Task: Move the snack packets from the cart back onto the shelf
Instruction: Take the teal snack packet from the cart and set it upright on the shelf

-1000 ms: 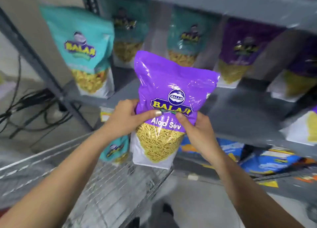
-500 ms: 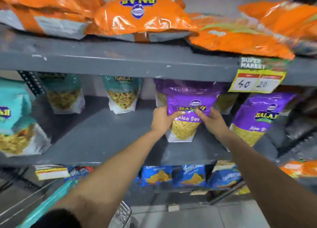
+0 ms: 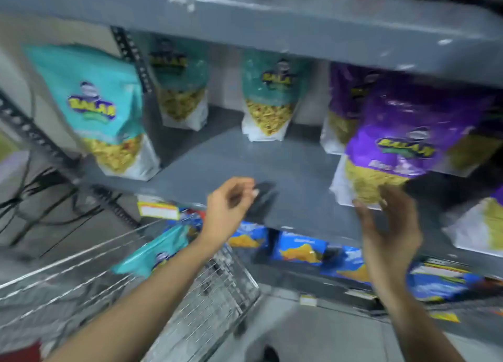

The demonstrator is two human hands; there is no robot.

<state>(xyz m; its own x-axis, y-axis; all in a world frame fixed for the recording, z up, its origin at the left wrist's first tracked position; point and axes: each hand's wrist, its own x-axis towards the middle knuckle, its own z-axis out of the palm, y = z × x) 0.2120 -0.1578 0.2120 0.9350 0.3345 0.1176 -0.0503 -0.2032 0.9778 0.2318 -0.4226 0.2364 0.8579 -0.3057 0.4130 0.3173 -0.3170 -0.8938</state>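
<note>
A: Where is the purple snack packet?

B: At the right of the frame, standing on the grey shelf near its front edge. It leans a little, with its clear window of yellow sev at the bottom. Another purple packet stands just behind it, farther back.

A: Is a hand on it?

B: The right hand is just below it, palm toward the packet, fingers spread. The fingertips reach the packet's lower edge; the blur hides whether they touch it. The left hand is at centre frame, over the shelf's front edge, fingers loosely curled and holding nothing.

A: And the cart?

B: The wire cart fills the lower left. A teal packet lies in it, partly hidden by the left forearm.

A: What else is on that shelf?

B: Three teal packets stand upright: a large one at the upper left front, and two at the back, one left of centre and one at centre. Below the shelf, blue packets line the lower level, and a price label hangs on the shelf's front lip left of the left hand.
</note>
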